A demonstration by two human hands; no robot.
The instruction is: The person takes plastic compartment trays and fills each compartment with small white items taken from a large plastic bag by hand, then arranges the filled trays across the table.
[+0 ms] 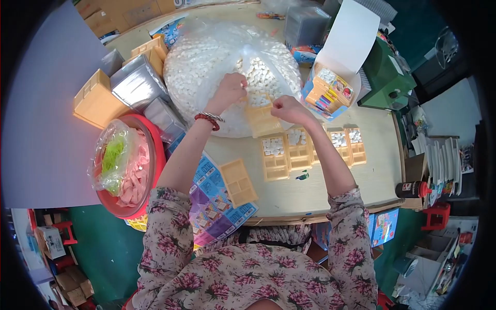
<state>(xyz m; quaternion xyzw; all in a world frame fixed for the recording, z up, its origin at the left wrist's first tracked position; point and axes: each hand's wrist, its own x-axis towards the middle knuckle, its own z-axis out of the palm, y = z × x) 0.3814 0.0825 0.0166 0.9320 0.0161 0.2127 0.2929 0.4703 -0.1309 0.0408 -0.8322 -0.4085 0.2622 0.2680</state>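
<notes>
A large clear plastic bag full of small white pieces lies on the table, its mouth open towards me. At the mouth, a pale yellow compartment tray is tilted, with white pieces in its upper compartment. My right hand is closed, its fingertips pinching the tray's right edge. My left hand is closed with bent fingers at the left of the bag's mouth, above the tray; what is in its fingers is hidden. Several filled trays stand in a row below my right forearm.
One bare tray lies on printed sheets near the front edge. A red basin with pink and green packets stands left, beside stacked yellow trays. An open box and a green bin are at right.
</notes>
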